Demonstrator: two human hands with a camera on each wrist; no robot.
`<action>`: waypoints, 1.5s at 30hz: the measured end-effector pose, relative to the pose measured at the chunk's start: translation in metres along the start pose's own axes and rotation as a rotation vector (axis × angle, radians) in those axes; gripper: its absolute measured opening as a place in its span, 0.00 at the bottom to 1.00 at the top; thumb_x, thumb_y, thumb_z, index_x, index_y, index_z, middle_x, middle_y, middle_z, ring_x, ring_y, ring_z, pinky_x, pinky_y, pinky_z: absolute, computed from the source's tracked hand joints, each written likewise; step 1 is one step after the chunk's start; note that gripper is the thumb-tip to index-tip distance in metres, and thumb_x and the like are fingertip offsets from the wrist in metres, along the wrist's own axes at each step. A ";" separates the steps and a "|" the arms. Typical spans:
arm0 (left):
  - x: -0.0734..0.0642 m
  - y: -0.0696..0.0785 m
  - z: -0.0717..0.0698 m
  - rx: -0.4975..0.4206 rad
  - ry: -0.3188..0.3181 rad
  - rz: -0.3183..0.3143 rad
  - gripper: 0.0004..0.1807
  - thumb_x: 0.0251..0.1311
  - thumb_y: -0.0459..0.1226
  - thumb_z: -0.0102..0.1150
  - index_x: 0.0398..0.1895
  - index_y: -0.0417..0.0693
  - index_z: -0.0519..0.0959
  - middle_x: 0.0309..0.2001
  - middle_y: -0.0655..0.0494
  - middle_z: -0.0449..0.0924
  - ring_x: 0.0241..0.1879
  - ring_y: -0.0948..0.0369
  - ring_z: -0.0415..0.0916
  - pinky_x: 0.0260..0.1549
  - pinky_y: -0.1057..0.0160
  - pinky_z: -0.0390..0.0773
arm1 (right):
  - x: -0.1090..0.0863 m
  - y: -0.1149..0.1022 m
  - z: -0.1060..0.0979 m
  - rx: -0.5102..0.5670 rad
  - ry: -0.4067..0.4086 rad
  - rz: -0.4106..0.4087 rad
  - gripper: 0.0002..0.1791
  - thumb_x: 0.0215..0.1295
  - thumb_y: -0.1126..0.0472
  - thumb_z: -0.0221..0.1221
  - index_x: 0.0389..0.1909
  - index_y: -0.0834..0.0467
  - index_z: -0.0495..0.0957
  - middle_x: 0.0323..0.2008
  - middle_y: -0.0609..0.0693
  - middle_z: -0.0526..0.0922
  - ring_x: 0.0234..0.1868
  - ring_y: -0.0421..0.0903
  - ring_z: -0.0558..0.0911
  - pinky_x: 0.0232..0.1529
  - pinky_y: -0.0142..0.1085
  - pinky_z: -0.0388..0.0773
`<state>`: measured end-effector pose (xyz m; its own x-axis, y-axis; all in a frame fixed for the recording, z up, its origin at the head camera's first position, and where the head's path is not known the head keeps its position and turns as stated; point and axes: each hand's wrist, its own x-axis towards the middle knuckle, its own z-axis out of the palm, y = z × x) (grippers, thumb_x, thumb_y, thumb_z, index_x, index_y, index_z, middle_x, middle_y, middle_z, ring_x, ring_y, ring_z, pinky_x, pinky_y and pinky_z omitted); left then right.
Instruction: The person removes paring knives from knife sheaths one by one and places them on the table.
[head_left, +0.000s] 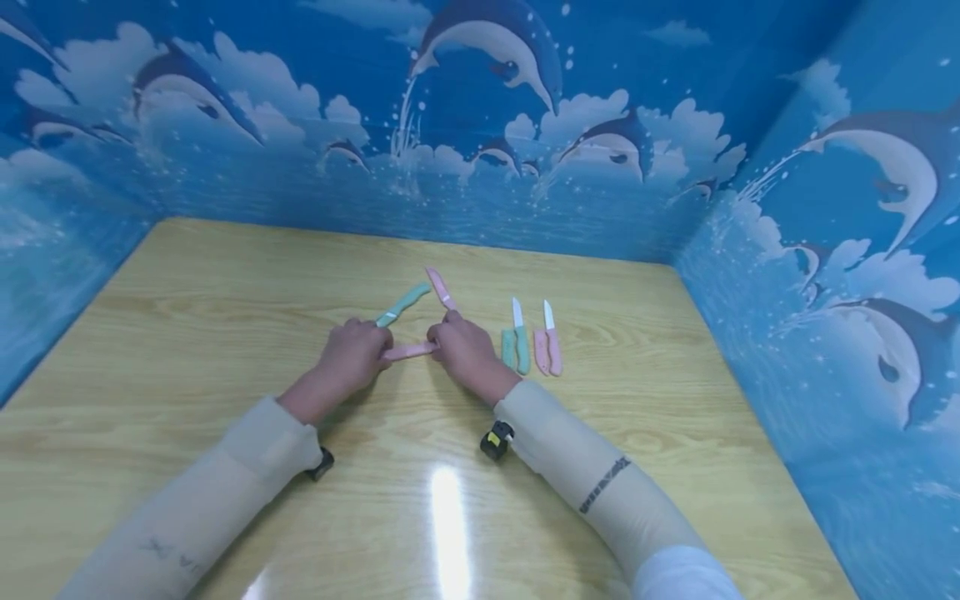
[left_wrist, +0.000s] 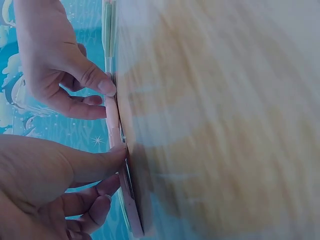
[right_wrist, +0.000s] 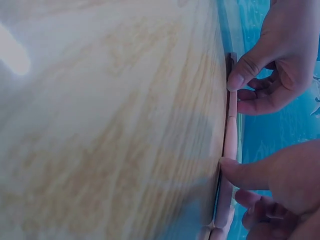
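Observation:
A pink-handled knife (head_left: 408, 352) lies low over the table between my hands, its pink length also showing in the left wrist view. My left hand (head_left: 356, 354) pinches its left end between thumb and fingers. At the other end, my right hand (head_left: 468, 350) pinches it the same way. Both ends are partly hidden by fingers. Just beyond my left hand lies a green knife (head_left: 405, 303), slanting up to the right. A second pink knife (head_left: 440, 287) slants down toward my right hand, so the three outline a rough triangle.
Right of my right hand lie a bare-bladed green knife (head_left: 521, 342) beside its green sheath (head_left: 507, 348), and a bare-bladed pink knife (head_left: 553, 346) beside its pink sheath (head_left: 541, 350). Dolphin-printed blue walls (head_left: 450, 200) border the wooden table (head_left: 637, 417).

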<state>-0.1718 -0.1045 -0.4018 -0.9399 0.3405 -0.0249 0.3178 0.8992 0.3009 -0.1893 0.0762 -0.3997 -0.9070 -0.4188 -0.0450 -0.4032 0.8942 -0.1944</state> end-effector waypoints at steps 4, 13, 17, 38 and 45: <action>0.000 0.000 0.001 -0.013 -0.004 0.005 0.09 0.53 0.35 0.70 0.37 0.42 0.84 0.33 0.50 0.82 0.33 0.52 0.72 0.36 0.52 0.72 | 0.000 0.002 0.003 0.008 0.004 -0.002 0.10 0.63 0.60 0.65 0.45 0.54 0.85 0.38 0.49 0.80 0.36 0.42 0.77 0.33 0.31 0.77; 0.002 0.001 0.005 0.020 0.019 0.040 0.08 0.55 0.36 0.69 0.36 0.43 0.84 0.32 0.52 0.83 0.31 0.54 0.70 0.33 0.58 0.68 | -0.003 0.010 0.007 0.024 0.021 -0.037 0.08 0.63 0.58 0.65 0.41 0.54 0.86 0.35 0.48 0.78 0.33 0.42 0.76 0.33 0.31 0.76; 0.000 0.004 0.005 0.034 0.065 0.137 0.08 0.56 0.37 0.68 0.36 0.43 0.83 0.31 0.52 0.83 0.31 0.55 0.71 0.35 0.57 0.71 | -0.013 0.018 0.004 0.028 0.052 -0.067 0.08 0.63 0.58 0.65 0.41 0.55 0.85 0.35 0.48 0.79 0.33 0.42 0.76 0.33 0.32 0.76; -0.015 0.014 0.000 -0.166 0.107 0.310 0.13 0.56 0.34 0.68 0.45 0.44 0.82 0.42 0.51 0.83 0.43 0.55 0.79 0.46 0.55 0.79 | -0.067 0.040 -0.015 0.041 0.262 -0.229 0.08 0.61 0.58 0.67 0.38 0.57 0.81 0.37 0.48 0.83 0.38 0.46 0.77 0.42 0.37 0.74; -0.021 0.028 -0.008 -0.195 0.136 0.322 0.11 0.57 0.35 0.68 0.44 0.46 0.83 0.39 0.53 0.84 0.41 0.57 0.78 0.42 0.58 0.80 | -0.083 0.042 -0.022 0.135 0.344 -0.233 0.10 0.59 0.60 0.68 0.38 0.59 0.80 0.35 0.49 0.82 0.35 0.45 0.80 0.38 0.36 0.78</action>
<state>-0.1441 -0.0882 -0.3851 -0.8082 0.5451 0.2228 0.5814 0.6787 0.4487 -0.1334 0.1524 -0.3829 -0.7904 -0.5097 0.3399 -0.6034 0.7436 -0.2880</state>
